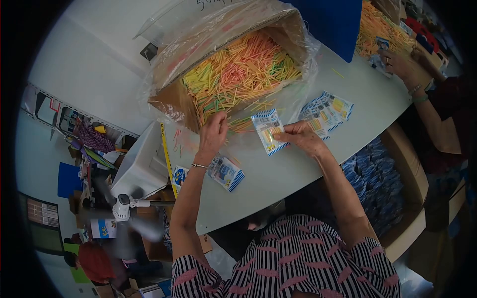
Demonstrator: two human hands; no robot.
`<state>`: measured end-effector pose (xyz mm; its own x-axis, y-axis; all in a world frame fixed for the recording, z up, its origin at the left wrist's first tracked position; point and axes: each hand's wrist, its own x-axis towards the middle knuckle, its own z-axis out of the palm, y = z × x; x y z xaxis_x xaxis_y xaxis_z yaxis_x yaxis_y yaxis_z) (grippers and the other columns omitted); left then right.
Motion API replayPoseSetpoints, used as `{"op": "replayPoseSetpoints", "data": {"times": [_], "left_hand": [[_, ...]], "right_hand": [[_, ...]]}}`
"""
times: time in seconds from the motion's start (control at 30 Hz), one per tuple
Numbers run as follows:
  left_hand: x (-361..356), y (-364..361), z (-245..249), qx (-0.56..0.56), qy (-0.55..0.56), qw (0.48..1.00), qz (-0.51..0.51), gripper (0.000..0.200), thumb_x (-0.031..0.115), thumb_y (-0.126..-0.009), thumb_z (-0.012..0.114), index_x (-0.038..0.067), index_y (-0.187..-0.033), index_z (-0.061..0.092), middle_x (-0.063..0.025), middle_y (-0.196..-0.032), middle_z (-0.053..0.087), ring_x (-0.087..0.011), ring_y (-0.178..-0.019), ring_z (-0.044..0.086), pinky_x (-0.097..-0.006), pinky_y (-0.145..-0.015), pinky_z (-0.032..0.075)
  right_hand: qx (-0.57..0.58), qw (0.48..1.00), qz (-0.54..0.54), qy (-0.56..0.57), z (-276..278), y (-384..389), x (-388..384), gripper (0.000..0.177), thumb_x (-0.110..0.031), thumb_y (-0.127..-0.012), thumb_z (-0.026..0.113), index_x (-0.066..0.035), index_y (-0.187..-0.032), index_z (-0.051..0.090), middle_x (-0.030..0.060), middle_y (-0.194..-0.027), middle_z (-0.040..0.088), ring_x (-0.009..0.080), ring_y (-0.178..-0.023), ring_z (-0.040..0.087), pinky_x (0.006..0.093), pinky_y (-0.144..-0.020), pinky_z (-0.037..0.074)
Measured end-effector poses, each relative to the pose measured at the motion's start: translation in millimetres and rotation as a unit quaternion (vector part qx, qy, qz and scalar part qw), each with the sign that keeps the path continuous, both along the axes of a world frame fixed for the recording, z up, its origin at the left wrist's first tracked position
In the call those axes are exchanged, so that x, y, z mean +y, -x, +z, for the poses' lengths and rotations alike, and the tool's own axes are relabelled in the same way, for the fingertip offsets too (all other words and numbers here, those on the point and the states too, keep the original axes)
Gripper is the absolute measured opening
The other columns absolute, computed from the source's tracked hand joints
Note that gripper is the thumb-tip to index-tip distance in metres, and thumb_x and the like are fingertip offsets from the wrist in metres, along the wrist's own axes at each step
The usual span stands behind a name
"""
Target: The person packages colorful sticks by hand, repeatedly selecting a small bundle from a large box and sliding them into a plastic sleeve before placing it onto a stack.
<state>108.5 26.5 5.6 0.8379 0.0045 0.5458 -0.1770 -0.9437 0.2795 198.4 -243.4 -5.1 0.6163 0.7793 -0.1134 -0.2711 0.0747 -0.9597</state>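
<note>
My right hand (304, 139) pinches the lower right edge of a small white-and-blue packet (266, 124) with yellow sticks showing through it, held over the table. My left hand (213, 133) is at the near lip of an open cardboard box, its fingers curled together; whether anything is between them I cannot make out. The box is heaped with thin coloured sticks (243, 69) in yellow, orange, pink and green. More packets (325, 113) lie fanned out to the right of my right hand. Below my left wrist lie other packets (226, 172), blue side up.
Clear plastic lines the box (171, 64). A carton of blue packets (375, 179) stands below the table's right edge. A fan (121, 206) is at the left. Another person's hand (397, 64) holds a packet beside more sticks at upper right.
</note>
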Motion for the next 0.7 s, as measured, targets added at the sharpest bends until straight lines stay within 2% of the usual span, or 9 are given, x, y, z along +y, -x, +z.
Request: {"op": "replayPoseSetpoints", "data": {"times": [0.03, 0.07, 0.13, 0.23, 0.47, 0.53, 0.57, 0.63, 0.7], "left_hand": [[-5, -2, 8, -0.022, 0.110, 0.993, 0.031, 0.021, 0.000, -0.083, 0.057, 0.002, -0.104, 0.054, -0.0082, -0.088, 0.061, -0.0170, -0.076, 0.061, -0.0282, -0.065, 0.050], [-11, -4, 16, -0.024, 0.109, 0.993, 0.032, 0.021, 0.000, -0.083, 0.057, 0.002, -0.104, 0.054, -0.0082, -0.088, 0.061, -0.0170, -0.076, 0.061, -0.0282, -0.065, 0.050], [-31, -8, 37, -0.066, 0.427, 0.901, -0.033, 0.019, 0.003, -0.087, 0.057, 0.001, -0.105, 0.053, -0.0057, -0.091, 0.062, -0.0108, -0.080, 0.059, -0.0238, -0.068, 0.049], [-70, 4, 72, -0.035, 0.499, 0.863, -0.073, 0.016, 0.000, -0.086, 0.057, -0.001, -0.102, 0.053, -0.0035, -0.090, 0.061, -0.0085, -0.082, 0.058, -0.0211, -0.070, 0.047], [-78, 12, 58, -0.008, 0.494, 0.860, -0.128, 0.017, 0.002, -0.087, 0.056, 0.001, -0.104, 0.055, -0.0057, -0.091, 0.062, -0.0103, -0.085, 0.058, -0.0232, -0.079, 0.046], [-80, 15, 50, 0.092, 0.494, 0.853, -0.140, 0.016, 0.002, -0.087, 0.056, 0.001, -0.104, 0.056, -0.0045, -0.092, 0.062, -0.0109, -0.088, 0.057, -0.0235, -0.081, 0.044], [-80, 16, 45, 0.093, 0.495, 0.853, -0.140, 0.016, 0.002, -0.087, 0.056, 0.001, -0.104, 0.056, -0.0045, -0.092, 0.062, -0.0109, -0.088, 0.057, -0.0235, -0.081, 0.044], [-84, 16, 38, 0.104, 0.377, 0.914, -0.105, 0.016, 0.003, -0.089, 0.054, -0.001, -0.104, 0.057, -0.0057, -0.103, 0.058, -0.0124, -0.095, 0.055, -0.0247, -0.084, 0.042], [-88, 14, 35, 0.089, 0.318, 0.935, -0.128, 0.016, 0.005, -0.090, 0.053, -0.001, -0.104, 0.058, -0.0063, -0.109, 0.055, -0.0127, -0.098, 0.053, -0.0249, -0.085, 0.042]], "right_hand": [[0.000, 1.000, 0.012, 0.009, 1, 1, 0, 0.017, -0.014, -0.081, 0.068, 0.001, -0.088, 0.069, 0.0019, -0.071, 0.066, 0.0025, -0.056, 0.053, 0.0195, -0.049, 0.042], [-0.001, 1.000, 0.026, 0.017, 1, 1, 1, 0.017, -0.014, -0.082, 0.067, 0.001, -0.087, 0.069, 0.0015, -0.070, 0.065, 0.0022, -0.057, 0.053, 0.0199, -0.049, 0.042], [0.004, 0.999, 0.038, 0.021, 0, 2, 2, 0.017, -0.014, -0.082, 0.067, 0.002, -0.087, 0.069, 0.0018, -0.070, 0.066, 0.0023, -0.057, 0.054, 0.0197, -0.049, 0.042], [0.006, 0.998, 0.065, 0.025, 5, 5, 2, 0.018, -0.014, -0.082, 0.067, 0.003, -0.089, 0.068, 0.0025, -0.072, 0.066, 0.0027, -0.058, 0.054, 0.0195, -0.050, 0.043], [0.017, 0.995, 0.102, 0.016, 4, 9, 4, 0.022, -0.013, -0.081, 0.067, 0.005, -0.094, 0.067, 0.0036, -0.075, 0.067, 0.0038, -0.061, 0.056, 0.0198, -0.053, 0.045], [0.020, 0.994, 0.103, 0.010, 2, 10, 4, 0.022, -0.012, -0.081, 0.067, 0.005, -0.094, 0.067, 0.0035, -0.075, 0.067, 0.0038, -0.061, 0.056, 0.0196, -0.054, 0.045], [0.022, 0.994, 0.105, 0.005, 1, 10, 4, 0.022, -0.012, -0.081, 0.067, 0.005, -0.095, 0.067, 0.0035, -0.076, 0.067, 0.0039, -0.061, 0.056, 0.0195, -0.054, 0.045], [0.012, 0.994, 0.107, -0.001, 2, 11, 2, 0.022, -0.012, -0.081, 0.067, 0.006, -0.094, 0.067, 0.0034, -0.076, 0.067, 0.0039, -0.062, 0.057, 0.0193, -0.055, 0.046], [0.001, 0.994, 0.109, -0.006, 3, 12, -1, 0.022, -0.012, -0.081, 0.066, 0.006, -0.094, 0.067, 0.0034, -0.077, 0.066, 0.0039, -0.063, 0.057, 0.0190, -0.056, 0.046]]}}
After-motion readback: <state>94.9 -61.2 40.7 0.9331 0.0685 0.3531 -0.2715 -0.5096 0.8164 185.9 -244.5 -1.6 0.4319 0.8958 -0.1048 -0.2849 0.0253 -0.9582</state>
